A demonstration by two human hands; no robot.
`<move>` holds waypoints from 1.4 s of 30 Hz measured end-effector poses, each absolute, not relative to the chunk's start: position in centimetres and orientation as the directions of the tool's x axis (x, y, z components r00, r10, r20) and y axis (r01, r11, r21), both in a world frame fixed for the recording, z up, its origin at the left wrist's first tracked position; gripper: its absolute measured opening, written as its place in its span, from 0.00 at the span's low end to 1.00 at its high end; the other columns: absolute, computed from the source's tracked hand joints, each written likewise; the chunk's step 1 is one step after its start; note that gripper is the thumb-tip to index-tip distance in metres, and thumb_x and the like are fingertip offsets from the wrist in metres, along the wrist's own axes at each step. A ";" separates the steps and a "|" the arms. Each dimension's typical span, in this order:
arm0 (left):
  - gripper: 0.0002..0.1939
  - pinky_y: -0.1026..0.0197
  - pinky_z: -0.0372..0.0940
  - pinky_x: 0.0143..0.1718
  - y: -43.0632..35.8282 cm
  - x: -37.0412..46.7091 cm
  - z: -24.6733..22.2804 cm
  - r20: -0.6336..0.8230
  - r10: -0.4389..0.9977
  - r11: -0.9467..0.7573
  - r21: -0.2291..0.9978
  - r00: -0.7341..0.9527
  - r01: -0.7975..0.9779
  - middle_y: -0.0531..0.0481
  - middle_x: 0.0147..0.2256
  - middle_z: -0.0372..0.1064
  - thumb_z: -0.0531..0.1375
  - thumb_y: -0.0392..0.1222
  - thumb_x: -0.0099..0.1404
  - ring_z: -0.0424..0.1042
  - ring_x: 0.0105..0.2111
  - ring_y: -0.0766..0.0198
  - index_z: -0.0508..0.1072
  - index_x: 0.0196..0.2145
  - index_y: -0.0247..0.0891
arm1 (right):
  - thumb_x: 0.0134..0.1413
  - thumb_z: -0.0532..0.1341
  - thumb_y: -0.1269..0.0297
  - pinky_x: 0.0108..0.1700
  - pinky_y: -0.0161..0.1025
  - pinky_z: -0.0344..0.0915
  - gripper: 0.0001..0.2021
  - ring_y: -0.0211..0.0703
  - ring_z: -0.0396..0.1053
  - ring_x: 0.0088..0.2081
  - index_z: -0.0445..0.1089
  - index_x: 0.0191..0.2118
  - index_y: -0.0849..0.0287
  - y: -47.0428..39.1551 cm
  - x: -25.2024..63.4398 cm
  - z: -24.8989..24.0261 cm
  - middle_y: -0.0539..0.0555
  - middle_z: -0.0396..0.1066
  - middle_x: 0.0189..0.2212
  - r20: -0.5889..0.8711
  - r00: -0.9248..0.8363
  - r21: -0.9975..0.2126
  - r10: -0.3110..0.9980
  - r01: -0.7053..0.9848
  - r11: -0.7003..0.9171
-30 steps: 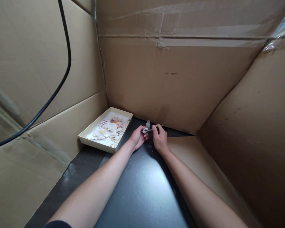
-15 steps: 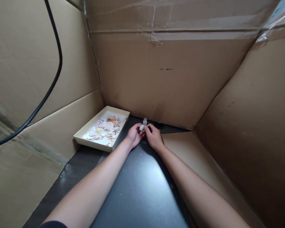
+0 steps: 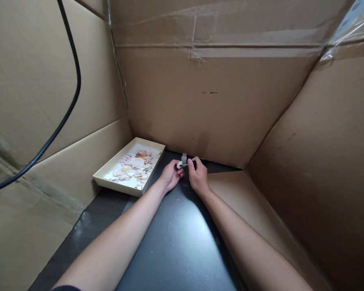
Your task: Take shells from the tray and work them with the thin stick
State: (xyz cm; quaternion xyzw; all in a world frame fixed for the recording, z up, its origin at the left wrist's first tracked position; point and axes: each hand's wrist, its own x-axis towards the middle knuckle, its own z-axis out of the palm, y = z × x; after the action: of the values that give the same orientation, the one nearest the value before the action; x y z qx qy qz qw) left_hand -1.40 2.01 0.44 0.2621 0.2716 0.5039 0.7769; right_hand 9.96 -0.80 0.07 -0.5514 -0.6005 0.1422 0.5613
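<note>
- At left, the shallow cream tray [image 3: 118,187] stands flat, and its raised walls probably keep the pale shells [image 3: 138,163] together.
- Your left hand [image 3: 170,177] pinches the small white rounded piece [image 3: 179,164], likely for steadiness; your fingers cover part, so I cannot tell if it is a shell.
- The small translucent bottle [image 3: 184,158] is upright on the dark surface [image 3: 170,242], just beyond your hands, perhaps for easy reach; its lower part is unclear.
- Your right hand [image 3: 198,176] is closed on the thin stick-like tool [image 3: 185,165], pointed at the piece, maybe for fine control; whether they touch is too small to tell.
</note>
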 end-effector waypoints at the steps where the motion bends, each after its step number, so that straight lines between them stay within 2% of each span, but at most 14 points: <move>1: 0.04 0.67 0.54 0.20 2.0 -1.4 0.4 -0.156 0.926 0.353 0.679 0.344 -0.644 0.58 0.19 0.53 0.53 0.33 0.55 0.52 0.16 0.73 0.60 0.24 0.36 | 0.60 0.50 0.49 0.29 0.32 0.53 0.17 0.37 0.60 0.25 0.61 0.28 0.57 -0.7 10.1 0.1 0.47 0.63 0.21 0.511 0.255 -0.787 0.821 0.521 0.329; 13: 0.05 0.67 0.55 0.21 2.1 -1.5 0.3 -0.135 0.921 0.356 0.672 0.365 -0.649 0.58 0.18 0.53 0.54 0.34 0.54 0.52 0.16 0.73 0.60 0.22 0.36 | 0.61 0.49 0.51 0.31 0.33 0.54 0.17 0.37 0.60 0.26 0.62 0.29 0.57 -1.0 10.1 0.3 0.47 0.64 0.22 0.554 0.199 -0.750 0.808 0.541 0.381; 18: 0.05 0.67 0.54 0.20 2.1 -1.5 0.3 -0.128 0.923 0.348 0.679 0.364 -0.646 0.58 0.18 0.53 0.54 0.34 0.54 0.52 0.16 0.73 0.60 0.22 0.36 | 0.61 0.49 0.51 0.31 0.33 0.54 0.17 0.37 0.60 0.25 0.61 0.29 0.57 -1.0 10.1 0.4 0.47 0.63 0.22 0.561 0.245 -0.751 0.790 0.551 0.363; 21: 0.06 0.67 0.54 0.21 2.1 -1.5 0.2 -0.137 0.923 0.353 0.678 0.360 -0.645 0.58 0.18 0.53 0.55 0.34 0.53 0.52 0.16 0.73 0.60 0.22 0.36 | 0.61 0.50 0.51 0.31 0.33 0.54 0.16 0.37 0.60 0.26 0.62 0.30 0.57 -0.9 10.1 0.3 0.47 0.63 0.23 0.558 0.196 -0.752 0.806 0.531 0.391; 25: 0.08 0.67 0.53 0.20 2.2 -1.5 0.3 -0.122 0.920 0.354 0.666 0.373 -0.656 0.59 0.18 0.51 0.56 0.35 0.53 0.49 0.15 0.74 0.58 0.21 0.36 | 0.61 0.49 0.51 0.30 0.33 0.54 0.16 0.37 0.59 0.25 0.62 0.29 0.57 -0.9 10.2 0.3 0.47 0.62 0.22 0.556 0.264 -0.759 0.788 0.547 0.352; 28: 0.09 0.67 0.53 0.20 2.1 -1.6 0.3 -0.126 0.914 0.369 0.655 0.386 -0.660 0.60 0.17 0.49 0.56 0.35 0.53 0.48 0.15 0.75 0.57 0.20 0.36 | 0.61 0.49 0.51 0.30 0.33 0.54 0.16 0.37 0.59 0.25 0.61 0.30 0.57 -0.9 10.2 0.3 0.46 0.62 0.22 0.577 0.225 -0.749 0.785 0.530 0.398; 30: 0.09 0.67 0.54 0.21 2.1 -1.6 0.4 -0.136 0.914 0.374 0.648 0.382 -0.664 0.60 0.17 0.49 0.56 0.35 0.53 0.49 0.15 0.75 0.58 0.20 0.36 | 0.61 0.50 0.51 0.30 0.33 0.53 0.16 0.37 0.59 0.25 0.61 0.30 0.57 -0.9 10.2 0.2 0.46 0.61 0.22 0.556 0.200 -0.750 0.806 0.538 0.384; 34: 0.09 0.66 0.54 0.20 2.1 -1.6 0.4 -0.137 0.911 0.382 0.634 0.388 -0.673 0.59 0.17 0.50 0.55 0.34 0.55 0.50 0.15 0.73 0.58 0.21 0.37 | 0.62 0.49 0.51 0.30 0.33 0.53 0.16 0.37 0.59 0.25 0.61 0.30 0.57 -0.9 10.3 0.2 0.46 0.62 0.22 0.556 0.262 -0.758 0.789 0.550 0.351; 39: 0.09 0.65 0.58 0.23 2.2 -1.5 0.4 -0.207 0.898 0.424 0.640 0.388 -0.641 0.53 0.20 0.59 0.52 0.36 0.61 0.60 0.19 0.70 0.63 0.23 0.35 | 0.61 0.50 0.51 0.30 0.33 0.54 0.16 0.38 0.61 0.26 0.61 0.31 0.57 -0.9 10.4 0.1 0.47 0.64 0.23 0.529 0.227 -0.760 0.818 0.556 0.337; 42: 0.11 0.65 0.57 0.22 2.2 -1.5 0.3 -0.199 0.880 0.447 0.649 0.430 -0.615 0.53 0.21 0.59 0.50 0.38 0.64 0.59 0.18 0.70 0.63 0.24 0.35 | 0.61 0.50 0.51 0.30 0.33 0.54 0.16 0.38 0.60 0.26 0.61 0.30 0.57 -0.9 10.4 0.2 0.47 0.63 0.23 0.549 0.258 -0.765 0.795 0.539 0.353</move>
State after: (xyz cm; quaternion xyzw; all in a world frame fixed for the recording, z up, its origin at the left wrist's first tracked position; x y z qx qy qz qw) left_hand -1.47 2.22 0.33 0.2495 0.2660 0.4627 0.8080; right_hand 10.41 -0.86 0.21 -0.5573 -0.5984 0.1134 0.5643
